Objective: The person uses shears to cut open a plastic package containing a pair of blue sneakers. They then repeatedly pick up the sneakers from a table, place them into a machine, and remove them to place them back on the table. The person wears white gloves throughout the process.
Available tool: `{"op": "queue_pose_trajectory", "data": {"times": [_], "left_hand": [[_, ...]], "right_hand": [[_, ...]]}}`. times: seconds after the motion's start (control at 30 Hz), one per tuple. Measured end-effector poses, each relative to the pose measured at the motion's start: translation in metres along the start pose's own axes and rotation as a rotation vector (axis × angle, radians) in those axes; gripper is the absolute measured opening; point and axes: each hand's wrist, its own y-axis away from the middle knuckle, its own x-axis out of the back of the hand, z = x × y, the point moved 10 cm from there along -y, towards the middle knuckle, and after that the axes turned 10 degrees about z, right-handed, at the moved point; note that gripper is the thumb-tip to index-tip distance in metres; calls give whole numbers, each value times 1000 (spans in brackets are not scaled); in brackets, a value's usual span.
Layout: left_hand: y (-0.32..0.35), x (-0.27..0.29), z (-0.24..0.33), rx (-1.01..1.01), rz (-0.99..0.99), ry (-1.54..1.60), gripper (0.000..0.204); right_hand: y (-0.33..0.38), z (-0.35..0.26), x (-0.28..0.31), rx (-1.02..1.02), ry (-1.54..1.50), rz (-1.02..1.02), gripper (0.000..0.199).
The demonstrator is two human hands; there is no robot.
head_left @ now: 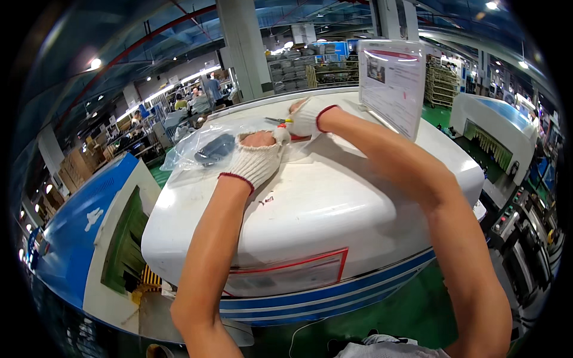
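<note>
My right hand (308, 117), in a white knitted glove with a dark red cuff, is closed around a small tool (277, 120). The tool has a dark metal tip and yellow and red near the grip; its exact kind is unclear. My left hand (258, 155), in a matching glove, lies just below and left of it with its fingers curled in. What those fingers hold, if anything, is hidden. A red piece (300, 138) shows between the hands on the white machine cover (334, 197). Beside my left hand is a clear plastic bag (185, 146) with a dark item (216, 149) in it.
An upright clear sign holder (392, 89) stands on the cover beyond my right forearm. Dark red scraps (267, 201) lie near my left wrist. A blue and white machine (89, 221) is at the left, another white machine (498, 131) at the right. People work in the far background.
</note>
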Motion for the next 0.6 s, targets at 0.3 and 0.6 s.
{"op": "queue_pose_trajectory", "data": {"times": [0.3, 0.6], "left_hand": [[7, 67, -13, 47, 326, 119, 24], [19, 64, -24, 1, 452, -39, 16]], "right_hand": [[110, 54, 115, -108, -158, 540, 53], [301, 38, 102, -123, -555, 623, 54]]}}
